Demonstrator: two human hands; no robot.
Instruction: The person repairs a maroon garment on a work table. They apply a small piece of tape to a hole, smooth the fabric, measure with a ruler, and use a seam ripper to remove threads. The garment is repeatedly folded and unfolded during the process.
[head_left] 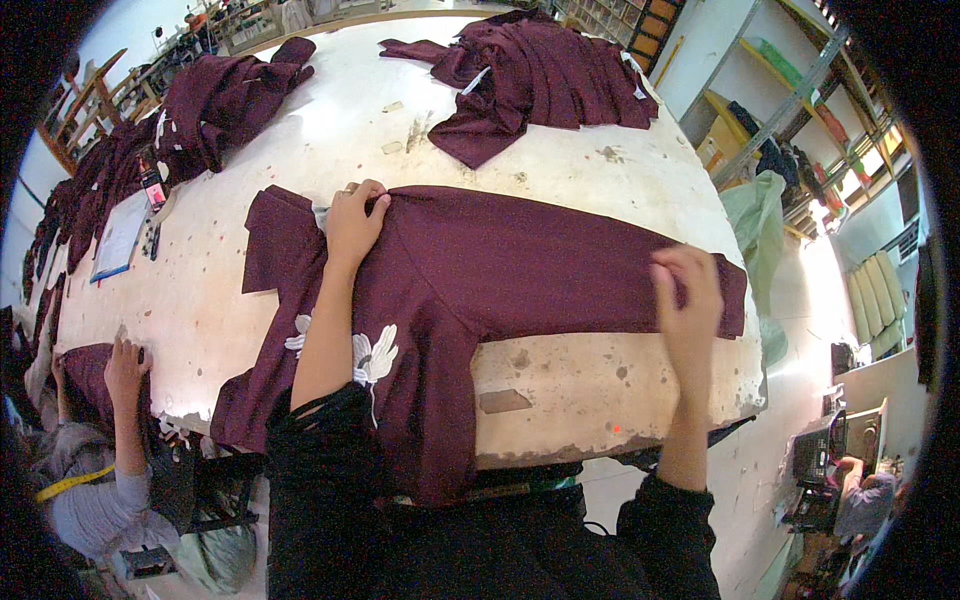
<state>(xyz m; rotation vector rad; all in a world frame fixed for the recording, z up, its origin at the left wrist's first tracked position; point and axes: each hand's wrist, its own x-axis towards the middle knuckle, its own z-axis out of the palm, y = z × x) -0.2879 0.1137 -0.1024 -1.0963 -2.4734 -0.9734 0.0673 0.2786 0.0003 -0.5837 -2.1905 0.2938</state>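
Observation:
A maroon garment (430, 270) with white flower embroidery (374, 354) lies spread on the table in front of me. One long sleeve (570, 265) stretches to the right, and its lower part hangs over the near table edge. At the garment's upper edge, my left hand (356, 225) has its fingers closed on the cloth near the collar. Over the sleeve's far right end is my right hand (690, 290), its fingers bent and blurred by motion. Whether it touches the cloth there I cannot tell.
A pile of maroon garments (560, 80) lies at the back, another heap (225, 105) at the back left. A clipboard (120, 236) and a phone (152, 186) sit on the left. Beside me on the left, a co-worker (100, 480) handles maroon cloth. Shelves (780, 100) stand at right.

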